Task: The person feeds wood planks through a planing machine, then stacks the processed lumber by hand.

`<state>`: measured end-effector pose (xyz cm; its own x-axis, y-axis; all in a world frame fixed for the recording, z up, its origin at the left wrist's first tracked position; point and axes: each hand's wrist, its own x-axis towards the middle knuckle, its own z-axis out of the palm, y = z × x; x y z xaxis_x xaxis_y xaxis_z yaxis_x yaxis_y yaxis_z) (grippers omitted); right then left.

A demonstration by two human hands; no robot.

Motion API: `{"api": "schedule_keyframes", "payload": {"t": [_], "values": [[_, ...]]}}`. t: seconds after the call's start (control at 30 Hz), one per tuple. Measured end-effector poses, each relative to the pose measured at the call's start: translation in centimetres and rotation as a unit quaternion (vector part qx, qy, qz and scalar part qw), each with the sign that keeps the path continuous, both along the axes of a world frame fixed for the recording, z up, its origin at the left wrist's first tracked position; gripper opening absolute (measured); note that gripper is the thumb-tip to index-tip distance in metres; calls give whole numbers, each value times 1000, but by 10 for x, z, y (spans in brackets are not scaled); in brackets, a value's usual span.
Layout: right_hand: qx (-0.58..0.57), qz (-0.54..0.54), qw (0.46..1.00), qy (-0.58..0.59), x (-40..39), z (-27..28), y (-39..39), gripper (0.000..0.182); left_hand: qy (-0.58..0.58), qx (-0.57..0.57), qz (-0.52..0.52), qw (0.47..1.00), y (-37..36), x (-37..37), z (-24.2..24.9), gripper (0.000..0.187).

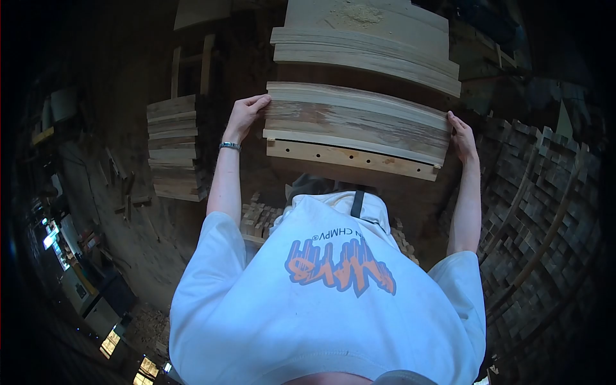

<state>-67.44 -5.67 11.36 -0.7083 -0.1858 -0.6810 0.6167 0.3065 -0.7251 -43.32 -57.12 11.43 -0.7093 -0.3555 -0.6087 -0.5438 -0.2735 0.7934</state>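
Several long wooden boards [359,119] lie side by side in front of me, some pale and some with rough brown streaks. My left hand [250,114], with a watch on its wrist, is closed at the left end of the far pale board, thumb and fingers pinching its edge. At the opposite end, my right hand [461,136] is closed on the same group of boards, its fingers partly hidden by their edge. Along the near side runs a pale wooden rail [333,156] with a row of dark holes.
Beyond a dark gap lies another set of boards [366,52], with sawdust [358,13] on the surface behind. Short planks are stacked [173,151] at the left. A tall pile of wooden blocks [539,192] stands at the right, and small wood pieces [258,217] lie below the rail.
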Motion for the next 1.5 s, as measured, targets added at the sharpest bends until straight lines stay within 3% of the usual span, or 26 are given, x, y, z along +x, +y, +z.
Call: {"api": "schedule_keyframes", "payload": {"t": [0.07, 0.4, 0.5, 0.57, 0.6, 0.63, 0.67, 0.7, 0.73, 0.77, 0.8, 0.87, 0.9, 0.93, 0.97, 1.03, 1.07, 1.2, 1.33, 1.43, 1.5], "values": [[-48, 6, 998, -27, -2, -2, 2, 43, -13, 11, -6, 1000, -1, -2, 4, 34], [-54, 33, 997, -40, -6, -12, 7, 43, -6, 59, 5, 998, -6, -3, -5, 37], [-53, 8, 997, -59, -12, -13, 1, 49, 35, 158, -3, 987, -19, -1, -22, 38], [44, -50, 997, -51, -29, -22, 0, 60, 68, 329, -6, 942, -34, -6, -33, 41], [51, -84, 995, 18, -32, -10, -16, 60, 67, 328, -6, 942, -34, -17, -29, 41], [50, -84, 995, 17, -35, -6, -28, 60, 57, 210, 30, 976, -35, -32, -25, 41], [62, -55, 986, 142, -41, -7, -37, 57, 45, 88, 66, 993, -32, -48, -18, 41], [72, -26, 961, 266, -43, -3, -47, 55, 44, 88, 67, 993, -29, -63, -10, 41], [162, 21, 952, 260, -44, 12, -58, 46, 58, 38, 50, 996, -24, -80, -1, 40], [163, 21, 952, 260, -44, 11, -58, 46, 72, -12, 34, 997, -19, -90, 4, 40], [173, 25, 952, 252, -44, 10, -57, 45, 72, -11, 34, 997, -14, -95, 4, 40], [181, 29, 952, 246, -45, 0, -49, 45, 8, -205, -19, 979, -10, -101, 5, 37], [111, 3, 968, 224, -44, -10, -39, 44, 8, -206, -18, 978, -11, -96, 3, 37], [40, -24, 979, 201, -44, -20, -28, 43, 30, -176, 1, 984, -10, -89, 0, 36], [41, -28, 978, 201, -40, -16, -24, 43, 52, -145, 18, 988, -11, -81, -4, 36], [-38, -10, 998, 39, -29, -2, -13, 42, 71, -115, 17, 991, -14, -63, -13, 36], [-108, 1, 994, 19, -24, 0, -9, 39, 65, -88, 7, 994, -15, -55, -11, 36], [-171, -3, 985, -2, -15, 1, -8, 33, 31, -6, 6, 999, -15, -38, -8, 38], [-186, 13, 982, -16, -22, -4, -7, 44, 50, 78, -14, 996, -21, -42, -7, 41], [-121, 0, 991, -49, -31, 4, -10, 53, 49, 151, -63, 985, -33, -48, -15, 44], [-131, 17, 976, -174, -53, -6, -13, 57, 37, 142, -74, 986, -37, -64, -19, 48]]}}
